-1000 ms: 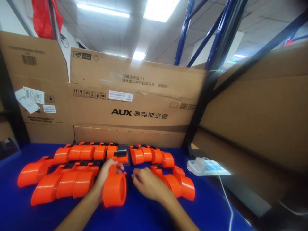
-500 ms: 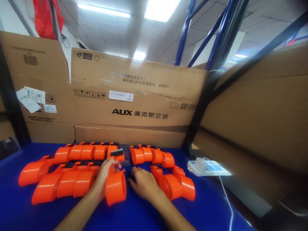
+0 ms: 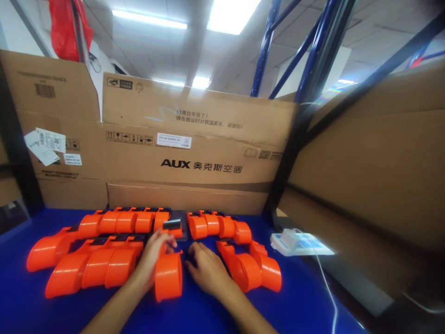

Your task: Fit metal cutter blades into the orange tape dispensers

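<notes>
**Line it up snug**

The left hand (image 3: pixel 153 257) grips the orange tape holder (image 3: pixel 168 276) on the blue table (image 3: pixel 21 306), beside the front row (image 3: pixel 93 266). Keep it straight. The right hand (image 3: pixel 206 271) lies flat, holding nothing.

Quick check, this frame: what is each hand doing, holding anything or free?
Left hand: closed around the orange plastic part standing on the blue table.
Right hand: open, flat on the table, holding nothing.
</notes>
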Action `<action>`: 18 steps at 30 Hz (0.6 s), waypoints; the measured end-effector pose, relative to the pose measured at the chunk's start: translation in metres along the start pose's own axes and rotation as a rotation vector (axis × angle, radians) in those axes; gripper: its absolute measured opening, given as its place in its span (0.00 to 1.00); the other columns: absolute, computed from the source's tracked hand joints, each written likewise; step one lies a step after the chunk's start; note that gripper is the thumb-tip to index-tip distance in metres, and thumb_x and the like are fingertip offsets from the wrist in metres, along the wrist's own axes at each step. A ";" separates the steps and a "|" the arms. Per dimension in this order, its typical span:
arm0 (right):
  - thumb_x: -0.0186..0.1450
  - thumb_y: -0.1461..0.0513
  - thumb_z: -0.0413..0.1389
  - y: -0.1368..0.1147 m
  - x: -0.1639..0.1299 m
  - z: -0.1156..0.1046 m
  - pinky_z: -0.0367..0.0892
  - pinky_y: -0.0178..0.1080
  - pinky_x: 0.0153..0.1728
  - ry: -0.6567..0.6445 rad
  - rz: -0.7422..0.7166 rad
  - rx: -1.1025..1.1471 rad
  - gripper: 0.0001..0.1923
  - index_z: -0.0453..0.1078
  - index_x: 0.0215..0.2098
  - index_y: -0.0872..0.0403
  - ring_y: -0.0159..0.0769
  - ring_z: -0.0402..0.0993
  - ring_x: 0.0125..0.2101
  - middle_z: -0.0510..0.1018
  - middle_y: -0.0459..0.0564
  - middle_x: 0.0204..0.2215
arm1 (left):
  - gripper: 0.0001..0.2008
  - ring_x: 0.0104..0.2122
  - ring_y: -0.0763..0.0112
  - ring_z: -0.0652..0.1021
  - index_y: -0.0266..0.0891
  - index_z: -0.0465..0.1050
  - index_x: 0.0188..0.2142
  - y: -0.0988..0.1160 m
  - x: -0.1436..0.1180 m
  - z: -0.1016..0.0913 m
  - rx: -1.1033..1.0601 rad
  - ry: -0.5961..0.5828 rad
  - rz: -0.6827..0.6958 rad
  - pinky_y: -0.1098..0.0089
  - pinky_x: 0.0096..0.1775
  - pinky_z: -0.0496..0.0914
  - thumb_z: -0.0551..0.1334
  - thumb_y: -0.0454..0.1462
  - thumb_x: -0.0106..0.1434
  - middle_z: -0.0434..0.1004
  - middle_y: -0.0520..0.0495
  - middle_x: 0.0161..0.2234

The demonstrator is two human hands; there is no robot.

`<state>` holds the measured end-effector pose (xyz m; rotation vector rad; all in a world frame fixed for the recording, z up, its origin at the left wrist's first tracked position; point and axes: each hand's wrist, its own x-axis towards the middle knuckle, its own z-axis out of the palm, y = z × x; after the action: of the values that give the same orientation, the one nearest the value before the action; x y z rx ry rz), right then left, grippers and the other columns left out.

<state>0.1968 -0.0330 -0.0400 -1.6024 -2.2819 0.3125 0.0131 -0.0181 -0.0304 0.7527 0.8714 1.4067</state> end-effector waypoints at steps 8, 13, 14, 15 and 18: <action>0.64 0.58 0.55 -0.002 -0.001 -0.002 0.62 0.38 0.38 -0.041 0.045 -0.004 0.12 0.70 0.45 0.51 0.41 0.74 0.43 0.75 0.52 0.45 | 0.13 0.19 0.74 0.73 0.37 0.73 0.33 -0.013 0.009 -0.005 0.096 -0.077 0.051 0.73 0.25 0.65 0.70 0.40 0.48 0.77 0.51 0.24; 0.63 0.60 0.57 0.006 0.003 0.000 0.64 0.37 0.40 0.006 0.056 0.163 0.13 0.69 0.46 0.51 0.41 0.75 0.43 0.77 0.51 0.43 | 0.14 0.18 0.74 0.73 0.38 0.73 0.34 -0.013 0.007 -0.003 0.138 -0.114 0.029 0.73 0.25 0.65 0.70 0.41 0.50 0.77 0.51 0.24; 0.63 0.60 0.57 0.008 0.004 0.001 0.65 0.38 0.39 0.029 0.062 0.201 0.13 0.69 0.47 0.51 0.41 0.75 0.42 0.78 0.50 0.42 | 0.14 0.18 0.74 0.73 0.38 0.73 0.34 -0.012 0.007 -0.003 0.142 -0.116 0.033 0.73 0.25 0.65 0.70 0.41 0.50 0.77 0.51 0.24; 0.62 0.61 0.57 0.009 0.005 0.002 0.66 0.38 0.39 0.059 0.066 0.241 0.14 0.69 0.47 0.51 0.41 0.75 0.41 0.78 0.50 0.41 | 0.14 0.18 0.74 0.73 0.38 0.73 0.35 -0.012 0.006 -0.003 0.147 -0.119 0.042 0.73 0.25 0.65 0.70 0.42 0.51 0.77 0.51 0.24; 0.63 0.61 0.57 0.011 0.010 0.003 0.68 0.39 0.36 0.207 0.038 0.406 0.16 0.70 0.50 0.52 0.40 0.76 0.36 0.79 0.50 0.38 | 0.14 0.20 0.73 0.73 0.38 0.73 0.36 -0.013 0.006 -0.003 0.181 -0.142 0.089 0.72 0.26 0.66 0.69 0.43 0.53 0.77 0.50 0.25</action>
<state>0.2019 -0.0200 -0.0457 -1.3971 -1.8877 0.5518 0.0165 -0.0126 -0.0437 1.0273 0.8701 1.3466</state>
